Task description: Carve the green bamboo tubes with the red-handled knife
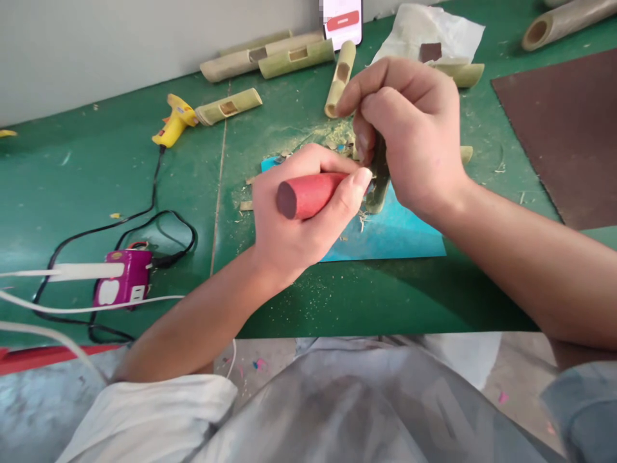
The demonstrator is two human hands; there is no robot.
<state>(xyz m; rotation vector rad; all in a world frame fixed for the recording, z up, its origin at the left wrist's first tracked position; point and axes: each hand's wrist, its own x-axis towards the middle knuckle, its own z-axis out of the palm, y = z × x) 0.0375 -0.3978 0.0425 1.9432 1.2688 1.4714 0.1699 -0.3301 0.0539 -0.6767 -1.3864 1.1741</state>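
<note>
A: What does your left hand (299, 243) have hold of?

B: A red handle (315, 195). Your fingers are wrapped closely around it, its blunt end facing left; the other end is hidden, so I cannot tell what it carries.

A: And your right hand (414, 132), just to the right?

B: Its fingers are curled in around the green bamboo piece (376, 200), though they hide much of the grip. The near end of that piece shows over the blue sheet (414, 239), just beside your left thumb.

A: What lies past your 2 hands?

B: Shavings (340, 134) on the green table (482, 302). Farther off, 1 bamboo tube (337, 87) with a cut opening lies near the phone (344, 35); a white wrapper (448, 29) is to the far right of it.

A: And the sides?

B: On the left, a yellow glue gun (177, 122) lies just beside another cut tube (248, 100), with a purple plug box (129, 262) nearer you. On the right, a brown mat (569, 135) lies apart from your hands.
</note>
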